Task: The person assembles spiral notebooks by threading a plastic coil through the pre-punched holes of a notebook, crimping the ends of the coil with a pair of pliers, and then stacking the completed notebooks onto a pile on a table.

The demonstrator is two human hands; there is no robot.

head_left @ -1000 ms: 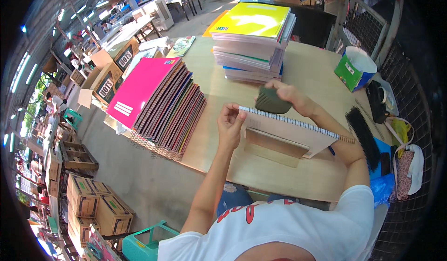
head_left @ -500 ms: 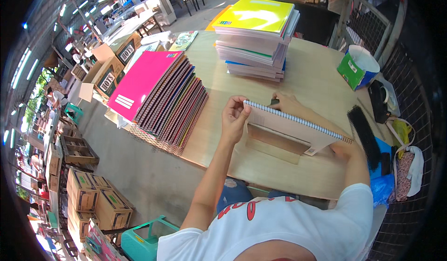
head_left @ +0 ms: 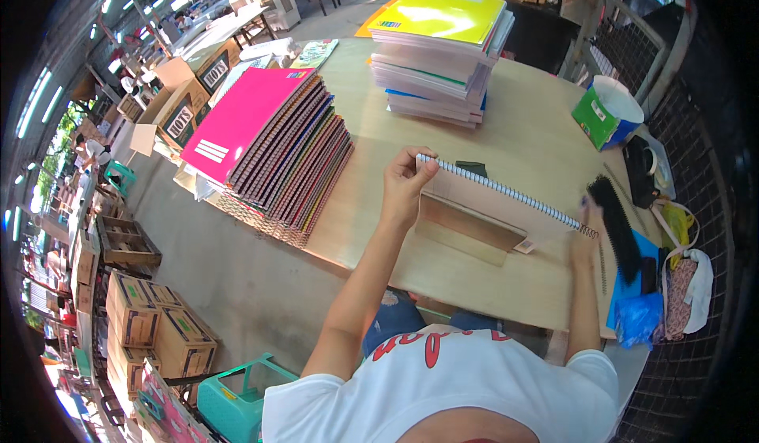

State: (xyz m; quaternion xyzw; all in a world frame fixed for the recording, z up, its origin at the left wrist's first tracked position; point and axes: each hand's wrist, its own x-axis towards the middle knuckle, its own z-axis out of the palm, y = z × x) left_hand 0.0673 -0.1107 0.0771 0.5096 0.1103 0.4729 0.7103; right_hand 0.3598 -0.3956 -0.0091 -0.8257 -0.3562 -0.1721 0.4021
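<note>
Spiral notebook (head_left: 506, 206) stands on edge at table (head_left: 514, 126) centre. Left hand (head_left: 405, 183) pinches its nine o'clock corner; right hand (head_left: 587, 233) (a moment ago behind the top edge) now grips the three o'clock coil end.

Notebook (head_left: 490, 198) lies on table (head_left: 538, 119), stacks (head_left: 443, 47) behind.

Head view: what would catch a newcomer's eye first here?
Probably the left hand and right hand gripping the two ends of a spiral-bound notebook stood on edge on the wooden table. Next, the fanned notebook stack with a pink cover at left and the yellow-topped pile behind.
</note>
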